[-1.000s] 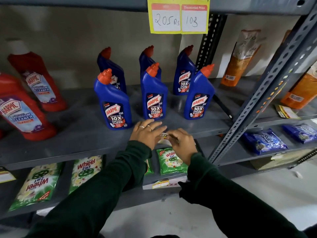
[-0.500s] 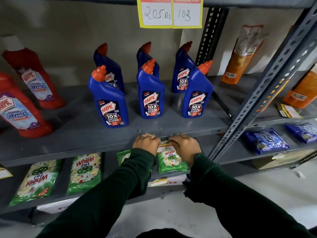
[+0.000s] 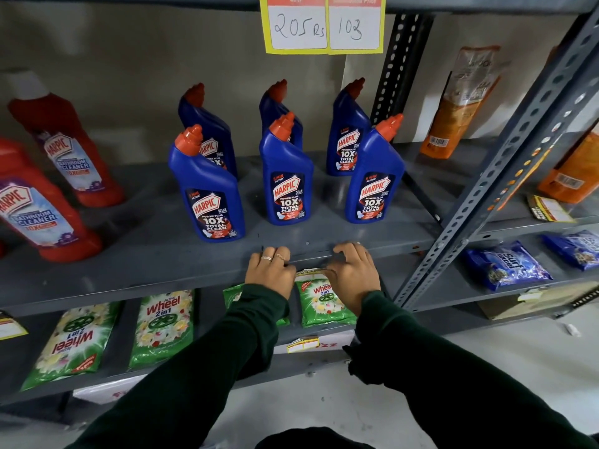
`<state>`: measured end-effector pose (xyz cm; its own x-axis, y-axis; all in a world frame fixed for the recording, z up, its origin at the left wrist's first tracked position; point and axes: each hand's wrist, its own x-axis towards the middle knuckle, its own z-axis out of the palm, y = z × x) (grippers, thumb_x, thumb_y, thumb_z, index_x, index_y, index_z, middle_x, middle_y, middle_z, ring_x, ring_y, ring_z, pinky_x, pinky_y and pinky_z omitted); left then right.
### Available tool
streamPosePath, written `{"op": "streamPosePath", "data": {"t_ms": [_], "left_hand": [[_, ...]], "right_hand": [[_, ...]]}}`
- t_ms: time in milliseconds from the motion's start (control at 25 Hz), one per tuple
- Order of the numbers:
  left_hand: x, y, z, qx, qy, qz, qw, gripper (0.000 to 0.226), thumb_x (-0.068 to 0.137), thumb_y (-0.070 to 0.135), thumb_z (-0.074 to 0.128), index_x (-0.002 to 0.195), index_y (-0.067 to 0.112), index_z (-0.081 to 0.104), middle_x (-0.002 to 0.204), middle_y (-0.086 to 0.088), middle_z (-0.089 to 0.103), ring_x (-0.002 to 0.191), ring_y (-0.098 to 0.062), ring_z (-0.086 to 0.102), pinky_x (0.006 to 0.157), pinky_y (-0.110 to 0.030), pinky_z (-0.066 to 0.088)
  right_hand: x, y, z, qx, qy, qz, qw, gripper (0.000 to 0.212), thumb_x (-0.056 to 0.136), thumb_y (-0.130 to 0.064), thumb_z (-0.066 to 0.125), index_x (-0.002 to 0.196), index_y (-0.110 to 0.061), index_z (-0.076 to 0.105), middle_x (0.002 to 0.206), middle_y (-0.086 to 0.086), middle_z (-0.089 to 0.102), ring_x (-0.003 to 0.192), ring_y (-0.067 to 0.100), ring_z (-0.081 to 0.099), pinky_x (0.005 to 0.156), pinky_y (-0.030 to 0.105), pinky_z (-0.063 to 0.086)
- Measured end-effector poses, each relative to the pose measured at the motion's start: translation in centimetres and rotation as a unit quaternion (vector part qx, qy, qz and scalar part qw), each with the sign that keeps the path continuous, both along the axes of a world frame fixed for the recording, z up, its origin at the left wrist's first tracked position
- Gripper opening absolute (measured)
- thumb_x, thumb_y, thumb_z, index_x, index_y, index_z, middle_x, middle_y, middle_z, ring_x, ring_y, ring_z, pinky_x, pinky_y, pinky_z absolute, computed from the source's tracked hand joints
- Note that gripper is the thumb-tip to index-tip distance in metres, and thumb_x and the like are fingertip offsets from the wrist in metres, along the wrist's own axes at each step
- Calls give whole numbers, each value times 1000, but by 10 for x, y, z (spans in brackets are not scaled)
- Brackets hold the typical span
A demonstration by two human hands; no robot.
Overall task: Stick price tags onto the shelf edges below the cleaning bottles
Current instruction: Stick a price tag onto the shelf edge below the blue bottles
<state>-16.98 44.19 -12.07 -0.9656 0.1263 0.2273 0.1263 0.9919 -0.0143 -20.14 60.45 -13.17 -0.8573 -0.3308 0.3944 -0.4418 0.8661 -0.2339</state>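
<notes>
Several blue Harpic bottles stand on the grey shelf, with one front bottle [image 3: 287, 176] straight above my hands. My left hand [image 3: 270, 270] and my right hand [image 3: 353, 270] are curled over the shelf's front edge [image 3: 162, 280], knuckles up and close together. Between them shows a thin strip of a price tag [image 3: 311, 271], held against the edge face; most of it is hidden by my fingers. Rings sit on two fingers of my left hand.
Red Harpic bathroom cleaner bottles [image 3: 42, 215] stand at the left. A yellow price tag [image 3: 324, 25] hangs from the shelf above. A slotted upright post [image 3: 505, 163] rises just right of my hands. Green Wheel packets [image 3: 162, 325] lie on the lower shelf, with blue Surf packets [image 3: 505, 264] at the right.
My hands dropped from the shelf top to its front edge with the tag, then moved slightly apart along it. The camera came closer.
</notes>
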Motion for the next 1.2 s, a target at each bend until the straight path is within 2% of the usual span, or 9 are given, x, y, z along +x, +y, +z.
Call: {"op": "streamPosePath", "data": {"t_ms": [200, 360, 480, 600, 840, 920, 960, 1040, 1200], "left_hand": [[-2, 0, -4, 5, 30, 12, 999, 20, 43, 18, 88, 48, 16, 69, 80, 4, 71, 79, -20, 45, 62, -32, 44], [-3, 3, -3, -2, 9, -13, 1000, 22, 38, 18, 89, 44, 15, 68, 81, 3, 74, 81, -21, 54, 69, -31, 41], [-7, 4, 0, -5, 9, -15, 1000, 24, 32, 11, 87, 42, 13, 66, 72, 2, 74, 64, -21, 68, 68, -29, 44], [-12, 1, 1, -1, 28, -29, 999, 21, 32, 10, 85, 46, 14, 70, 59, 2, 72, 53, -20, 67, 60, -22, 52], [-17, 1, 8, -5, 11, 1, 1000, 27, 23, 14, 86, 36, 14, 63, 35, 0, 59, 34, -16, 57, 55, -17, 53], [-18, 0, 14, 7, -24, 33, 999, 18, 43, 16, 86, 50, 13, 69, 47, -2, 67, 46, -19, 64, 63, -22, 55], [-18, 0, 19, 13, -44, 42, 998, 10, 62, 17, 80, 66, 12, 72, 64, -4, 72, 62, -22, 69, 73, -26, 54], [-21, 2, 25, 4, -72, 46, 996, 14, 86, 15, 62, 98, 9, 66, 98, -9, 70, 95, -28, 64, 90, -35, 47], [-26, 5, 26, 34, -117, 46, 991, 34, 90, 28, 58, 123, 22, 55, 131, -3, 55, 121, -27, 49, 103, -40, 38]], "right_hand": [[-3, -6, 0, -3, -23, -3, 1000, 12, 66, -11, 82, 62, -5, 72, 96, 15, 68, 90, 37, 62, 76, 43, 56], [-4, -13, 0, 11, -23, -9, 1000, 14, 62, -9, 84, 61, -5, 70, 92, 13, 68, 86, 37, 62, 66, 40, 56], [-7, -14, 2, -18, -58, -21, 998, 10, 72, -11, 76, 73, -6, 68, 100, 11, 63, 92, 32, 57, 62, 34, 51], [-6, -14, 8, 31, -28, 9, 999, 14, 64, -2, 79, 63, -2, 65, 88, 16, 65, 75, 38, 60, 50, 32, 50], [-7, -13, 12, 2, -64, 16, 998, 9, 73, -2, 75, 69, 1, 68, 91, 20, 63, 78, 41, 60, 57, 42, 54], [-8, -12, 18, -13, -90, 0, 996, 12, 81, -11, 71, 80, 0, 68, 103, 18, 61, 89, 39, 57, 69, 42, 52], [-8, -12, 21, -14, -108, -11, 994, 16, 84, -17, 68, 88, -2, 67, 109, 16, 59, 95, 36, 56, 74, 40, 51], [-8, -10, 27, 2, -130, -29, 991, 30, 87, -27, 64, 110, -7, 60, 121, 12, 57, 105, 32, 55, 84, 39, 49], [-11, -6, 30, 54, -174, -46, 982, 46, 91, -41, 54, 127, -14, 49, 138, 9, 50, 118, 29, 52, 96, 39, 44]]}}
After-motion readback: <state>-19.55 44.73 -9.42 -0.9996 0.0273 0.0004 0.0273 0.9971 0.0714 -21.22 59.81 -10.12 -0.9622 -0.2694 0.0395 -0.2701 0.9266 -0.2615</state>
